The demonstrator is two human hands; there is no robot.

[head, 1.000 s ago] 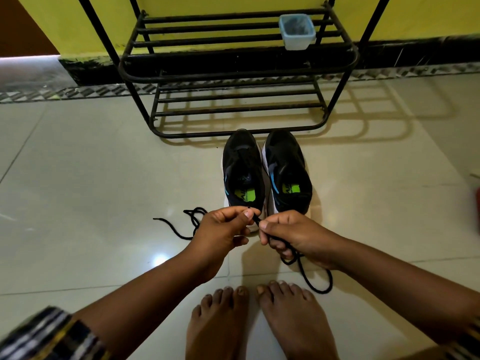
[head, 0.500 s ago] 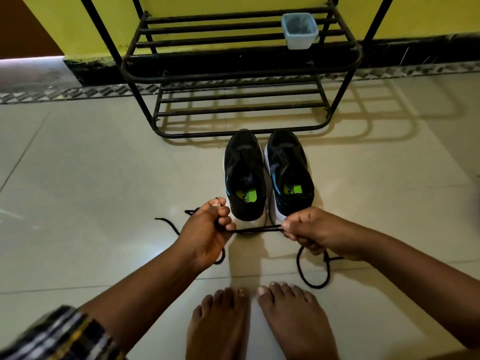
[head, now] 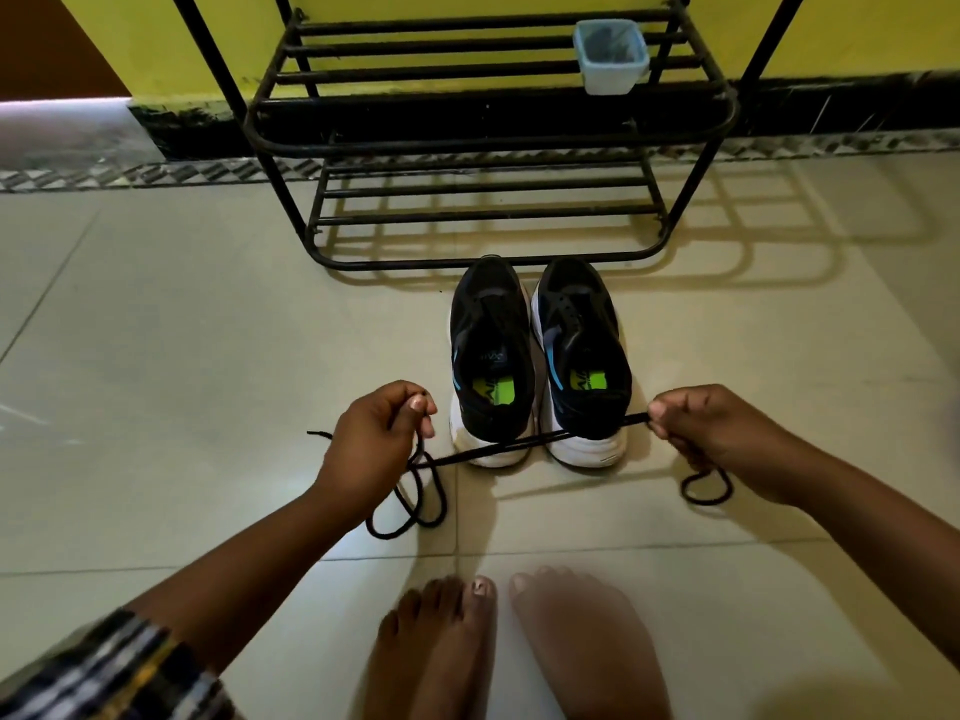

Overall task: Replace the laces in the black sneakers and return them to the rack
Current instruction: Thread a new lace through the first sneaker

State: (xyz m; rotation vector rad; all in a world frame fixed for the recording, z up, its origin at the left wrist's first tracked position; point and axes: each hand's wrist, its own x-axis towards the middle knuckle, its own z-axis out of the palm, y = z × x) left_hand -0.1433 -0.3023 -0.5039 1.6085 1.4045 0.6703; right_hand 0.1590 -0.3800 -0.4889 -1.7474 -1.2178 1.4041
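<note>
Both fists, left hand (head: 374, 449) and right hand (head: 711, 433), pinch black lace (head: 519, 445) taut; slack at 6 o'clock may tangle.

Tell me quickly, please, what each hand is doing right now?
Left hand: fingers curled round the black lace, gripping it.
Right hand: pinches the same lace's other end, pulled taut in front of the sneakers.

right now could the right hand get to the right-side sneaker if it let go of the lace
Probably yes. The right hand pinches the black lace just beside the heel of the right-side sneaker, with only bare floor between them. The stretched lace crosses the heel but shouldn't block it.
</note>
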